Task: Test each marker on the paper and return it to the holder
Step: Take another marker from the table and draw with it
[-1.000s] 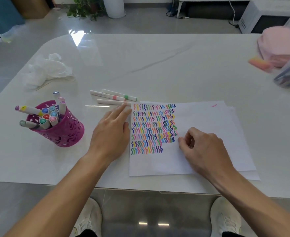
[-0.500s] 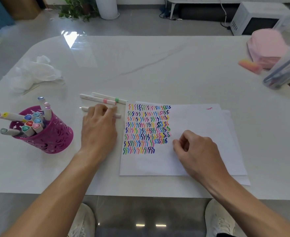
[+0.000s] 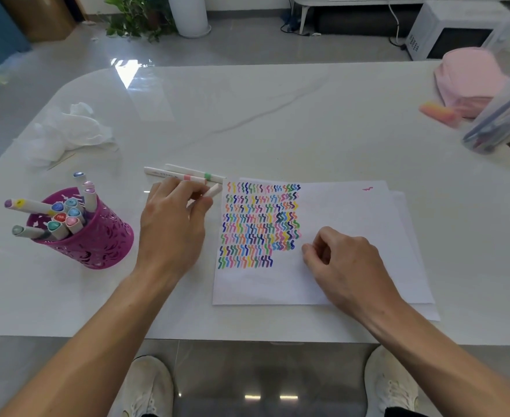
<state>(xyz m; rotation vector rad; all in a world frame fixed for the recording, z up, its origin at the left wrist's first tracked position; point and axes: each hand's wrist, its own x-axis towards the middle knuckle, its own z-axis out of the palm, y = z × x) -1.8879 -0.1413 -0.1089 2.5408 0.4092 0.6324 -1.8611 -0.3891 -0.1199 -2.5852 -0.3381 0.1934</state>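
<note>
**Most markers back in the holder, three still out**

The paper (image 3: 338, 212) carried many rows of coloured squiggles (image 3: 256, 224). The purple holder (image 3: 97, 248) on the left of the table (image 3: 278, 115) stood crowded with capped markers (image 3: 64, 218), so most of the job looked done. The left hand (image 3: 172, 227) gripped a white marker (image 3: 213, 191) in its fingers, just left of the paper. A pink-banded marker (image 3: 186, 177) and a green-banded marker (image 3: 208, 176) lay side by side just beyond that hand. The right hand (image 3: 347, 266) rested on the paper, fingers curled in with nothing seen in them. Those three markers seemed left to test and return.
</note>
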